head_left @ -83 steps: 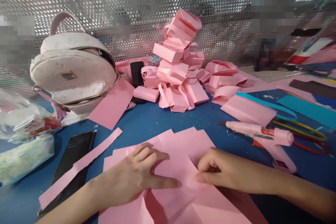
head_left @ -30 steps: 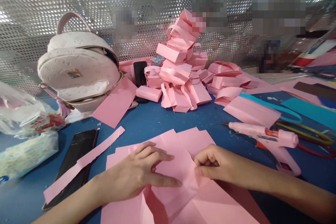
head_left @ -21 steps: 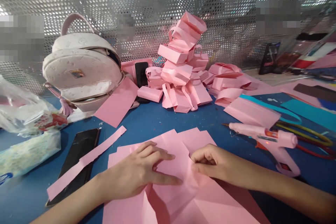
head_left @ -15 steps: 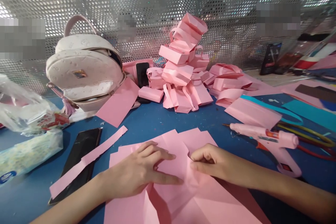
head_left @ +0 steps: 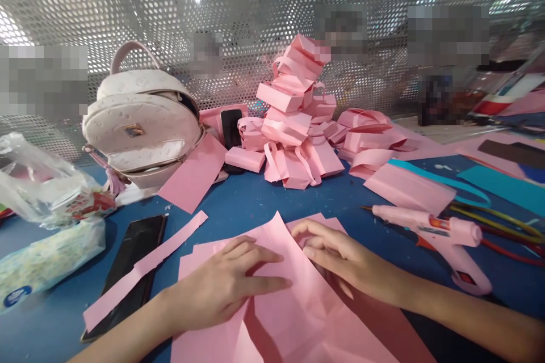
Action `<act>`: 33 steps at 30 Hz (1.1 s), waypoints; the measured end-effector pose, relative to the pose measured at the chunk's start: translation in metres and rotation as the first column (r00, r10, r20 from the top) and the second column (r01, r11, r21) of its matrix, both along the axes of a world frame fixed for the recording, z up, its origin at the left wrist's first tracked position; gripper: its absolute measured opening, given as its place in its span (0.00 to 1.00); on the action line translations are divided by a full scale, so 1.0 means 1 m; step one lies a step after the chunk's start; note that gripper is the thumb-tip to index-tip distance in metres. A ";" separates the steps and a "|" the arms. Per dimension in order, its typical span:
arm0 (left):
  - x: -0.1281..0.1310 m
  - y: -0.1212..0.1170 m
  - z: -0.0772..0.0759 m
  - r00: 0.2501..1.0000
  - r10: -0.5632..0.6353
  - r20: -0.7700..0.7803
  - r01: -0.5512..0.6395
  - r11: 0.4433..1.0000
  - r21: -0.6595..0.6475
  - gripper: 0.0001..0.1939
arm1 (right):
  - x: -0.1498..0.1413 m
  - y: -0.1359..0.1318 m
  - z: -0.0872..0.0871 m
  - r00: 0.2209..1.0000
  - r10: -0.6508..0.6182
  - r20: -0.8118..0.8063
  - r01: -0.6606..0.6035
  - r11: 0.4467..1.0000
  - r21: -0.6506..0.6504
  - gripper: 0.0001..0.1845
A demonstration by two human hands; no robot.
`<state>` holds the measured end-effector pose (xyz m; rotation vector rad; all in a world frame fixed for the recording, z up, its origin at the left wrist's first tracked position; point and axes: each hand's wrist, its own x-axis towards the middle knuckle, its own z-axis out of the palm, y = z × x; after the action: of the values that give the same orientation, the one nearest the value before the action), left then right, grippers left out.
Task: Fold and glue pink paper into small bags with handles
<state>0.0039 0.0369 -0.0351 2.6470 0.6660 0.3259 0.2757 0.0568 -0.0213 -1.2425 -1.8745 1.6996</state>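
Creased sheets of pink paper lie on the blue table in front of me, with a fold raised at the near side. My left hand rests on the top sheet, palm down, its fingers stretched out to the right. At the sheet's right edge, my right hand has its fingers curled and closed on the folded paper edge. Part of the lower fingers is hidden beneath the hand. A pink strip of paper lies across a black phone left of my left hand.
A pink glue gun lies to the right, its tip toward the middle. Pink paper bags are piled at the back beside a white backpack. A tissue pack sits at far left. A perforated metal screen stands behind.
My right hand has shifted slightly up and left along the paper's edge, and the right side of the sheet is now folded over differently. My left hand stays nearly in place.
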 end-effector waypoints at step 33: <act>0.009 -0.024 -0.005 0.291 0.937 0.193 0.260 0.117 -0.959 0.25 | 0.016 -0.009 -0.026 0.962 -0.086 -0.260 0.160 0.947 0.279 0.26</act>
<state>0.0134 0.0127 -0.0405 0.5898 0.8560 1.0167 0.2916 0.0482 -0.0470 -0.9617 -1.7813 1.3722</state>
